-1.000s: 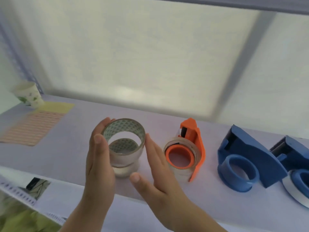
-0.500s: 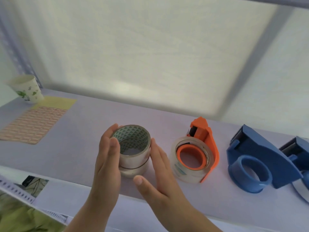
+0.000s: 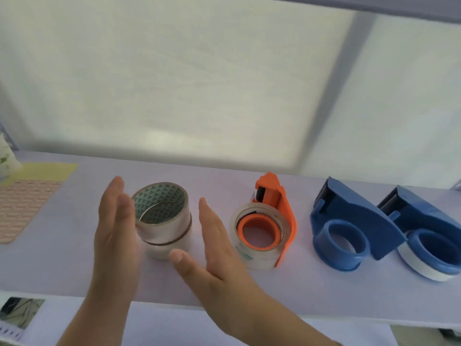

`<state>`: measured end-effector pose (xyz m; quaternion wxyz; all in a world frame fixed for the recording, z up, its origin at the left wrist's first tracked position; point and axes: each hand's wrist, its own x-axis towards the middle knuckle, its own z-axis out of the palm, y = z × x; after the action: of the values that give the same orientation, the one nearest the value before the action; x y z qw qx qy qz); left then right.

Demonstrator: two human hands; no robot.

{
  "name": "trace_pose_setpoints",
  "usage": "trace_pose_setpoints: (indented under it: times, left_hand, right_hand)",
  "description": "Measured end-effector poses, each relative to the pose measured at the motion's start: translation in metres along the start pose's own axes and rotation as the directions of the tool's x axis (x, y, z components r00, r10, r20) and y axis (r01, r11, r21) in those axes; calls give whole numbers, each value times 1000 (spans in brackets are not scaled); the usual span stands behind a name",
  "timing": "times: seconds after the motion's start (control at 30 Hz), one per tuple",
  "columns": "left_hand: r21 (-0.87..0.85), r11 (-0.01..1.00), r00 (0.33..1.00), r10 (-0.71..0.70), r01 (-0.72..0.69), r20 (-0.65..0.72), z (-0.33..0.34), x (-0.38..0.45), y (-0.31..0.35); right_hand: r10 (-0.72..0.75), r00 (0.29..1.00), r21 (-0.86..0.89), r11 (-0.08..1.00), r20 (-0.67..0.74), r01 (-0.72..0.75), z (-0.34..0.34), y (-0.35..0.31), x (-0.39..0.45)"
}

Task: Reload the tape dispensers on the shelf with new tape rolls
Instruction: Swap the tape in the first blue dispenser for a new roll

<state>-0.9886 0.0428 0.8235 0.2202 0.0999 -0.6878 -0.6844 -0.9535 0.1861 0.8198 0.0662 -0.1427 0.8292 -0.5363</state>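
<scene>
Two clear tape rolls stand stacked on the pale shelf [image 3: 74,270]: the upper tape roll [image 3: 162,221] with a green patterned core sits slightly askew on the lower tape roll [image 3: 174,248]. My left hand [image 3: 114,233] is flat and open against the stack's left side. My right hand [image 3: 214,250] is open just right of the stack, a small gap away. Further right lies an orange dispenser [image 3: 279,203] with a clear roll on its hub. Beyond it are a blue dispenser [image 3: 349,216] with a bare hub and a second blue dispenser [image 3: 424,221] carrying a white roll.
At the far left a paper cup [image 3: 5,158] stands behind a yellow sheet [image 3: 45,171] and a pink patterned sheet [image 3: 22,211]. A frosted panel [image 3: 199,83] closes the shelf's back, with a grey upright [image 3: 336,96] behind it. The shelf's front edge [image 3: 249,313] runs under my wrists.
The upper roll, held between both hands above the lower one, has been set down on it. Both hands have since opened, and the right one has come off the stack.
</scene>
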Motion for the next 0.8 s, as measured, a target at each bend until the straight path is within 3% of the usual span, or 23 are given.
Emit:
trace_pose_setpoints:
  times: [0.1,0.2,0.27,0.4,0.53,0.7,0.8]
  left_hand:
    - [110,984,985,150,-141,-82,1,-2,2]
    - [20,945,945,326,-326,-21,21,-22,18]
    - [-65,926,926,375,-373,38,41,-41,29]
    - [-212,927,881,363,-309,302,92,-88,38]
    - [-133,968,809,251,-213,531,139,-122,27]
    - [40,961,784,200,-275,588,183,-148,21]
    - [134,947,802,167,-293,574,202,-158,21]
  right_hand:
    - [-111,982,-18,994,-152,109,-25,-3,-23]
    - [-241,902,-44,969,-358,242,-58,3,-49]
    - [-251,831,-36,963,-496,269,-84,10,-68]
    - [-69,715,30,992,-696,125,-134,25,-103]
    - [30,661,17,1000,-750,-26,-175,42,-138]
    - [-25,558,-162,967,-829,-198,-232,68,-182]
    - [-156,485,-366,851,-860,-376,-271,83,-205]
